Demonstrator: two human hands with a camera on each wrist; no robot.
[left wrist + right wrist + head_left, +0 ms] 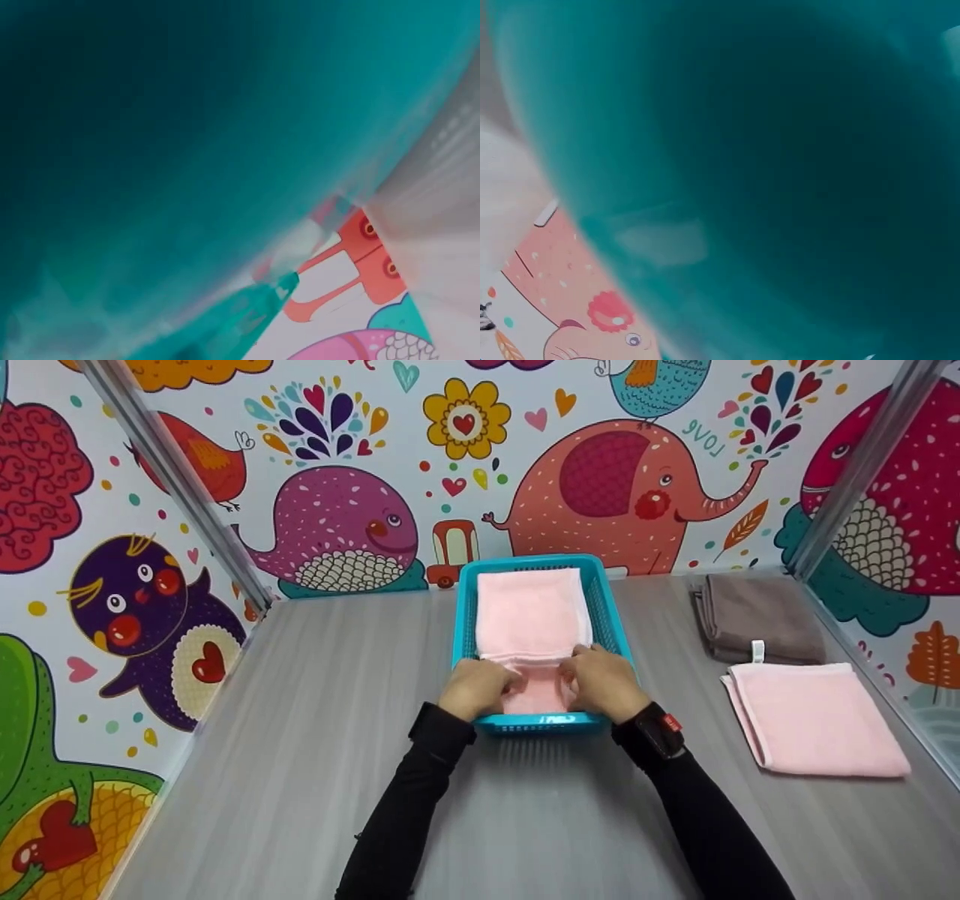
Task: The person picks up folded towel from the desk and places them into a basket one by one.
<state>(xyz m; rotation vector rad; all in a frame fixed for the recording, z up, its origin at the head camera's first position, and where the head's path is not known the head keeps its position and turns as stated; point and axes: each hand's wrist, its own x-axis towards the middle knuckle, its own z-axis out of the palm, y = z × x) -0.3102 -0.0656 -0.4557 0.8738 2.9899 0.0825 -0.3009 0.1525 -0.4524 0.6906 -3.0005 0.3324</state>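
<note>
In the head view a folded pink towel [531,611] lies inside a teal plastic basket [616,622]. Its near part dips lower, towards the basket's front wall. My left hand [478,688] pinches the towel at its left side, fingers curled inward. On the opposite side my right hand [602,682] pinches it as well; the fingertips are partly hidden. Both wrists sit over the basket's front rim. Blurred teal basket wall fills most of the left wrist view [225,135] and right wrist view, so neither shows fingers.
To the right on the grey table [337,735] lie a folded brown towel [761,615] with a white tag and another folded pink towel [821,720] just in front of it. Cartoon-printed walls [465,472] bound the back and both sides.
</note>
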